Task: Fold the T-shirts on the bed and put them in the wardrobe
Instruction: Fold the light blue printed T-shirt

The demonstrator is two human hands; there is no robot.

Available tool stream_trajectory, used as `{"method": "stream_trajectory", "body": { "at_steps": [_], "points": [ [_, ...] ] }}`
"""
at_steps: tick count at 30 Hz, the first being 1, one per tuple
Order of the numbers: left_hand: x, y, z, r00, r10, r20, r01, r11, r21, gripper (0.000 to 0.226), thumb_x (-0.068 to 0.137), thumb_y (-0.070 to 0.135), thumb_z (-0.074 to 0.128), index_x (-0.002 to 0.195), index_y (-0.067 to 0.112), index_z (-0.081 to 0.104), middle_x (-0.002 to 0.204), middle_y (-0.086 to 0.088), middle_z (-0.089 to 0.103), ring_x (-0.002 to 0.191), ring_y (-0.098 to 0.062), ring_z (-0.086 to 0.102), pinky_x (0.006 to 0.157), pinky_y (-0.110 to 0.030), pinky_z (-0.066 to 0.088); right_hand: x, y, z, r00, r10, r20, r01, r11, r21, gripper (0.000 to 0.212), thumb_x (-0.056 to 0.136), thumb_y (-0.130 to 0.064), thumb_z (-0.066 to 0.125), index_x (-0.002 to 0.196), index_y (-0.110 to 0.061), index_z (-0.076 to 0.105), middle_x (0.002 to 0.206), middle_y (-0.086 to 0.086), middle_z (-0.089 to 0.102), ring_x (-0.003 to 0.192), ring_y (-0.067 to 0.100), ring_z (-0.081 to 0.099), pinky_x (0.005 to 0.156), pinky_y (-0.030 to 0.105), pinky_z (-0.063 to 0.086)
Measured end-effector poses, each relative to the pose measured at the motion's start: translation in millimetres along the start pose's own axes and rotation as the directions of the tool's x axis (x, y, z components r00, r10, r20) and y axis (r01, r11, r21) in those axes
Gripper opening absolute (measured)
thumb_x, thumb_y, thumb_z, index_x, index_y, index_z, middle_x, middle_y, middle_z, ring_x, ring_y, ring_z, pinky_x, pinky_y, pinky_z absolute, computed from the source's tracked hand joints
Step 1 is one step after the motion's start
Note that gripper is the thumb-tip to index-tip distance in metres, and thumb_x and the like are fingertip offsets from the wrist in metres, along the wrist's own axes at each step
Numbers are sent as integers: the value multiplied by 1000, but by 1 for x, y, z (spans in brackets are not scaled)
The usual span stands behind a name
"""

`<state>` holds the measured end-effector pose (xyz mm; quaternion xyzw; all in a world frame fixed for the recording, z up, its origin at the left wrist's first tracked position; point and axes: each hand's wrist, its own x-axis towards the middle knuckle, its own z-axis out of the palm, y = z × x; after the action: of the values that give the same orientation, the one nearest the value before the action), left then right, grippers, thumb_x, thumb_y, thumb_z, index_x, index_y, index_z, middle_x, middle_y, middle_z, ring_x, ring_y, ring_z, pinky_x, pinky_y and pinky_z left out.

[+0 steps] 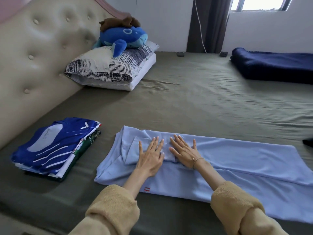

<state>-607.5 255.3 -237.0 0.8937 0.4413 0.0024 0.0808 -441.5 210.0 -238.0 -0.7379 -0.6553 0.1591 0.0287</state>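
Left hand and right hand, fingers straight and spread, are pressing flat on the light blue T-shirt lying on the bed; folded shirts are lying stacked nearby.

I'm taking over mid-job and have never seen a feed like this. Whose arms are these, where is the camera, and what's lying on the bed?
There is no machine here: the arms belong to a person, and the single picture comes from a wide-angle camera worn on their head, looking forward and down. The left hand and right hand lie flat, fingers straight, pressing on a light blue T-shirt spread along the bed. Its sides look folded inward already. Neither hand grips anything. To the left sits a stack of folded shirts, a blue and white one on top. Further back are patterned pillows with a blue plush toy on them, against the padded headboard. A dark blue blanket lies at the far right. No wardrobe is in view.
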Motion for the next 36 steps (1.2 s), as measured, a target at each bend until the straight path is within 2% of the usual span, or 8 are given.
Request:
{"method": "stream_trajectory", "body": {
  "at_steps": [9, 15, 23, 25, 27, 31, 33, 36],
  "points": [
    [13, 100, 26, 987, 136, 84, -137, 991, 4, 56, 103, 43, 14, 150, 27, -10, 158, 4, -16, 144, -8, -17, 108, -55, -22, -90, 123, -7, 960, 279, -25, -279, 960, -16, 60, 102, -45, 16, 150, -22, -12, 157, -4, -19, 144, 9, -15, 114, 53, -9],
    [20, 151, 37, 968, 191, 161, -185, 981, -49, 55, 103, 44, 13, 150, 29, -11, 157, 5, -20, 144, -7, -19, 113, -53, -16, -136, 195, -10, 917, 393, -65, -394, 919, -6, 61, 101, -48, 16, 149, -24, -14, 156, -4, -21, 144, 11, -17, 115, 48, -8],
    [23, 219, 44, 937, 307, 167, -301, 952, -63, 56, 103, 43, 16, 151, 28, -9, 158, 5, -18, 144, -7, -17, 113, -50, -15, -174, 245, -18, 851, 517, -94, -521, 853, -19, 62, 101, -48, 15, 149, -21, -13, 157, 0, -19, 145, 13, -15, 113, 54, -8],
    [22, 240, 47, 920, 353, 170, -349, 935, -52, 57, 103, 43, 18, 152, 27, -6, 158, 3, -16, 145, -8, -16, 113, -50, -13, -183, 251, -21, 808, 575, -127, -576, 817, 27, 62, 101, -47, 18, 151, -20, -7, 158, 0, -14, 146, 13, -10, 113, 56, -5],
    [20, 259, 51, 903, 405, 143, -406, 913, -23, 55, 103, 40, 21, 153, 25, 1, 160, 2, -10, 146, -9, -9, 115, -48, -8, -192, 253, -26, 736, 654, -174, -639, 757, 138, 63, 99, -45, 28, 151, -19, 4, 159, 3, 0, 146, 17, 3, 114, 53, 8],
    [12, 292, 54, 874, 486, -35, -486, 874, -5, 49, 97, 27, 37, 145, 22, 28, 149, -2, 27, 137, -16, 24, 107, -34, 21, -212, 257, -33, 516, 795, -318, -718, 604, 346, 53, 93, -37, 48, 134, -7, 35, 136, 16, 39, 128, 29, 35, 98, 41, 38],
    [6, 304, 53, 851, 517, -92, -518, 855, 17, 44, 93, 22, 40, 136, 21, 38, 137, -2, 38, 127, -20, 33, 98, -32, 27, -220, 261, -36, 508, 821, -259, -712, 570, 409, 47, 93, -37, 49, 125, -4, 41, 131, 17, 46, 123, 31, 43, 93, 39, 41],
    [4, 309, 50, 851, 510, -125, -513, 858, 5, 39, 89, 20, 41, 128, 21, 45, 127, 0, 43, 120, -20, 37, 94, -30, 28, -220, 265, -40, 565, 813, -142, -714, 568, 410, 40, 94, -34, 48, 118, -2, 44, 126, 19, 54, 116, 33, 53, 88, 36, 43]
  ]
}}
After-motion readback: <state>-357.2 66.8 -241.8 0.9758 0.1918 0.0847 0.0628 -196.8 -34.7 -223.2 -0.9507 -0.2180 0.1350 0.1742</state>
